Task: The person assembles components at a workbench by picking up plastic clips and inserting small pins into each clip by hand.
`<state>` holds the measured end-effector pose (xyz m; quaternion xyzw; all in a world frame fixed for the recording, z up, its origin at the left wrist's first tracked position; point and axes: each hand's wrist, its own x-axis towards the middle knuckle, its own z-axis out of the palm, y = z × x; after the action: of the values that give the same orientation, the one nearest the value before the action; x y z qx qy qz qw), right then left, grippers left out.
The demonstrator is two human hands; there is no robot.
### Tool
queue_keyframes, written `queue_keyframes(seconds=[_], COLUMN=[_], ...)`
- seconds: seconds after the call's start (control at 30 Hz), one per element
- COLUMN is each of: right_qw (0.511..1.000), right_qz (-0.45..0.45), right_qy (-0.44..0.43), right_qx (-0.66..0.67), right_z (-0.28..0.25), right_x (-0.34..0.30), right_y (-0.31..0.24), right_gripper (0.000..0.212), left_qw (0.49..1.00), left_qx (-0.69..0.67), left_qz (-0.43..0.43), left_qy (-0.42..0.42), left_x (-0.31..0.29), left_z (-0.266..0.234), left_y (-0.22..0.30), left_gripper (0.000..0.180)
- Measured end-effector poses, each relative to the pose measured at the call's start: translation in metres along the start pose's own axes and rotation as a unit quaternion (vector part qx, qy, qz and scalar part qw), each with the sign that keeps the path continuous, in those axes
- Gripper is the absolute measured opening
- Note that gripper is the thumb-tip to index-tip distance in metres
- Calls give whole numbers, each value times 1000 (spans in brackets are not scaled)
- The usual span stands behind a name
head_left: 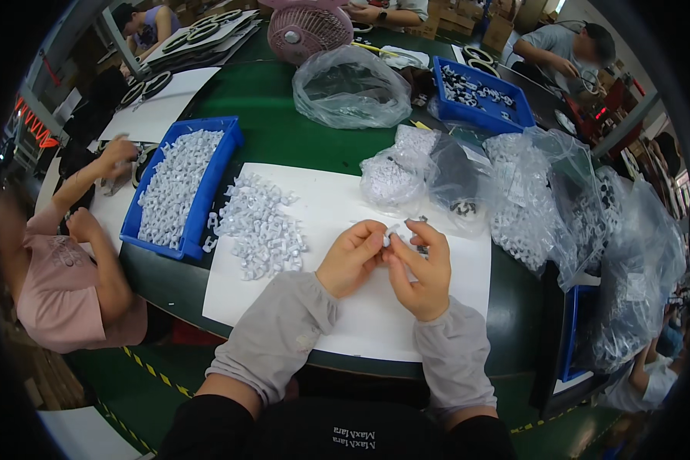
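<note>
My left hand (pixel 351 258) pinches a small white plastic part (pixel 392 232) over a white sheet (pixel 345 326). My right hand (pixel 423 270) meets it from the other side, thumb and fingers closed around the same part; the exact contact is partly hidden. Left of my hands, a loose pile of similar white plastic parts (pixel 262 226) lies on the sheet. Small dark metallic pieces (pixel 422 249) show just behind my right fingers. Grey sleeve covers wrap both my forearms.
Left of the pile stands a blue tray (pixel 234 130) full of white parts. Bags of parts (pixel 514 207) crowd the right side. Farther back are an empty-looking clear bag (pixel 353 88), a pink fan (pixel 308 32) and another blue tray (pixel 506 123). A person in pink (pixel 77 284) works at left.
</note>
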<state>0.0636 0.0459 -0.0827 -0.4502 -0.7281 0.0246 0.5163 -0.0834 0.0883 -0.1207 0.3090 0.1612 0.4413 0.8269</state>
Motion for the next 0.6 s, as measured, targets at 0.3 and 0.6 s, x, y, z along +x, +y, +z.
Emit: queue_keyframes(seconds=[0.3, 0.6], right_qw=[976, 910], right_qz=[121, 239], right_qy=[13, -10], right_qx=[179, 338], right_z=[8, 5], right_x=[-2, -4], right_y=[-6, -5], right_gripper=[23, 12], left_qw=[999, 995], left_qx=[44, 61], left_qz=[-1, -56], left_qy=[-17, -55], left_x=[-1, -2], left_z=[2, 3], left_y=[11, 19], left_gripper=[18, 19])
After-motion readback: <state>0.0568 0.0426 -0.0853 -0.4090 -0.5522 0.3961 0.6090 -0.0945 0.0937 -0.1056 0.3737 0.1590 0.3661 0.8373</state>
